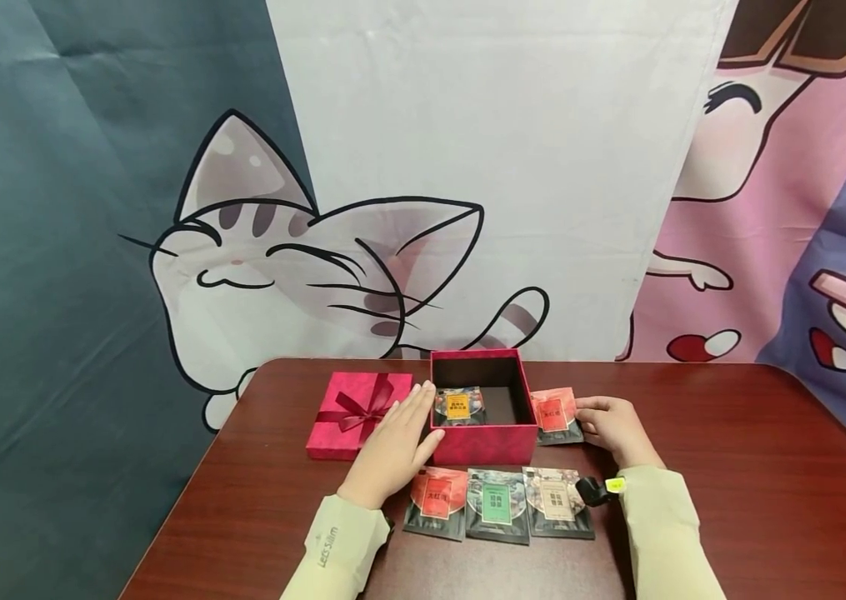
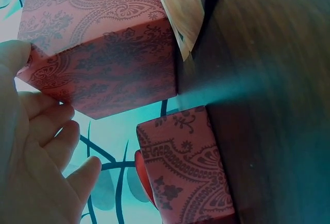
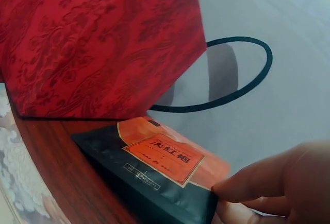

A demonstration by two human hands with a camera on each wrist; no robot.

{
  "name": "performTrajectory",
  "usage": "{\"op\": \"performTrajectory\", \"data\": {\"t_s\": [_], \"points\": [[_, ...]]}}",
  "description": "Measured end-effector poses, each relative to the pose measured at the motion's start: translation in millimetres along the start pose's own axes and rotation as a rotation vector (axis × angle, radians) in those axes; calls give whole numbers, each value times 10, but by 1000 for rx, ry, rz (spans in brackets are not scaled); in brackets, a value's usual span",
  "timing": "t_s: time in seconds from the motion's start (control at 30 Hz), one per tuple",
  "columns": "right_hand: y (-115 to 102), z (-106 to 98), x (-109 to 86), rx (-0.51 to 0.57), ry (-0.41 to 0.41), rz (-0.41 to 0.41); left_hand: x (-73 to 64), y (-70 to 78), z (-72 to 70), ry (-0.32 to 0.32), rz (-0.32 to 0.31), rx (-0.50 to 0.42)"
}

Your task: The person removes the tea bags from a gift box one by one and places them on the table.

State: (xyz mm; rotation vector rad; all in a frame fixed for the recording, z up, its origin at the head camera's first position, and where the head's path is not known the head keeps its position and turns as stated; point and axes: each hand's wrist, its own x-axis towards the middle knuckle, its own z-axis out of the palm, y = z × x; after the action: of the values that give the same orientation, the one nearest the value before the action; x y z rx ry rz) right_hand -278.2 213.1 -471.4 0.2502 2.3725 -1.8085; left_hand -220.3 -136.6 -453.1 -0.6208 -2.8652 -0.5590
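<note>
My right hand [image 1: 618, 429] pinches the right edge of a red-and-black tea sachet [image 1: 556, 415] between thumb and fingers, beside the box's right wall. In the right wrist view this sachet [image 3: 160, 157] is tilted, its orange-red label facing up. The open red gift box [image 1: 483, 446] has a dark interior, where a sachet with a yellow label [image 1: 458, 408] lies at the left. Against the box's left side rests my left hand [image 1: 392, 450], fingers extended along the wall. The left wrist view has its thumb at the corner of the patterned box [image 2: 103, 54].
Left of the box lies its red lid [image 1: 332, 446] with a dark red bow. In front, a row holds a red sachet [image 1: 436, 500], a green-labelled sachet [image 1: 496, 504] and a beige-labelled sachet [image 1: 558, 502]. A cartoon cat curtain [image 1: 543, 167] hangs behind the brown table [image 1: 730, 467].
</note>
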Motion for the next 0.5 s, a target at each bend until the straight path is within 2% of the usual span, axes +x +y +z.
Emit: {"op": "performTrajectory", "data": {"t_s": [0.23, 0.5], "points": [[-28, 37, -6, -137, 38, -37, 1, 7, -11, 5, 3, 5], [-49, 54, -14, -212, -1, -27, -1, 2, 1, 7, 8, -2]]}}
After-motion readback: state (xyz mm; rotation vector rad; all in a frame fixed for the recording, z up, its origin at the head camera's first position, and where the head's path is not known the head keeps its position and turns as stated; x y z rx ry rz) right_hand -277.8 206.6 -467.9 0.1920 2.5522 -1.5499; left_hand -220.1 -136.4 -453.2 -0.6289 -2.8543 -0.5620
